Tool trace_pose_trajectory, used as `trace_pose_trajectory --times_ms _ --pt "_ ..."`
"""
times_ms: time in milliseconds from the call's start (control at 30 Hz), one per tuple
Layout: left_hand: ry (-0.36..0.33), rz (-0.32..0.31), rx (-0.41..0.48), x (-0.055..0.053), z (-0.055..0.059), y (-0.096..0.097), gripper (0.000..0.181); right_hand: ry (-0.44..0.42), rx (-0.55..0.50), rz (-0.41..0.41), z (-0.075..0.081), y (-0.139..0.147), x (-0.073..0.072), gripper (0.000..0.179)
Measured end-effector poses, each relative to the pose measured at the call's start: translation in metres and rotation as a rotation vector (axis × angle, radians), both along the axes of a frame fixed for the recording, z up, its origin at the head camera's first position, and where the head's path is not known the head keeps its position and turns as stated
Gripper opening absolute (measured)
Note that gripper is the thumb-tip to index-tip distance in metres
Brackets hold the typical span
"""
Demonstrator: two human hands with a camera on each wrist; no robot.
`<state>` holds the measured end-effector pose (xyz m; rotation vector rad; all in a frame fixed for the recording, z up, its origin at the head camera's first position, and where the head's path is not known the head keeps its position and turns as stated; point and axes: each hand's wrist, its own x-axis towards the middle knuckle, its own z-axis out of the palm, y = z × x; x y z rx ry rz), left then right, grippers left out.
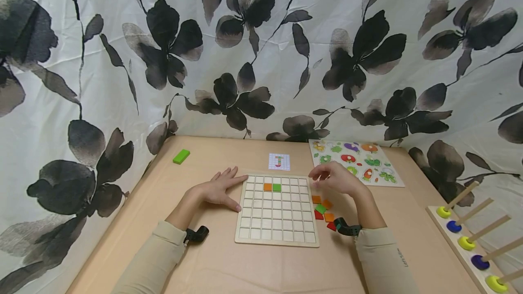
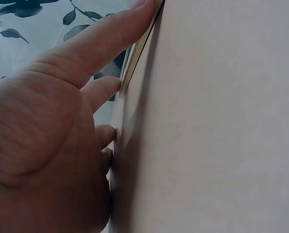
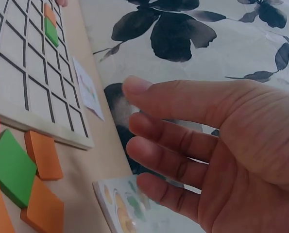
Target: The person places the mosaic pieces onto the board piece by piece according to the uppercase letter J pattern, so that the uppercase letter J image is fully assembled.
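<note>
A pale wooden grid board (image 1: pixel 277 222) lies on the table with an orange tile (image 1: pixel 267 187) and a green tile (image 1: pixel 276 188) side by side in one of its upper rows. My left hand (image 1: pixel 220 188) spreads its straight fingers along the board's left edge, thumb and index touching the side. Over the board's upper right corner hovers my right hand (image 1: pixel 338 178), fingers loosely bent, with nothing held in the right wrist view. Below it, beside the board, lie several loose pieces: an orange tile (image 3: pixel 43 154), a green tile (image 3: pixel 12 167) and red ones (image 1: pixel 318 215).
Behind the board lies a small card (image 1: pixel 279 161) with a coloured pattern on a grid. A vegetable picture board (image 1: pixel 384 177) is at the back right. A green block (image 1: pixel 181 156) sits at the back left. A peg rack with rings (image 1: pixel 457 239) stands along the right edge.
</note>
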<state>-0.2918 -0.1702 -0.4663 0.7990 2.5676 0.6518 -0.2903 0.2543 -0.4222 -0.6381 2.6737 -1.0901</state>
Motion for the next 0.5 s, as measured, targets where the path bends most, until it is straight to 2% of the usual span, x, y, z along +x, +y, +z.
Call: trace_pose_trajectory --times_ms 267,500 --pt "0.008 0.003 -0.005 0.001 -0.001 -0.001 0.107 -0.116 0.010 0.014 -0.006 0.007 0.000 0.022" --pt "0.009 -0.002 -0.006 0.002 -0.001 -0.001 0.107 -0.142 0.026 0.084 -0.013 0.012 -0.001 0.024"
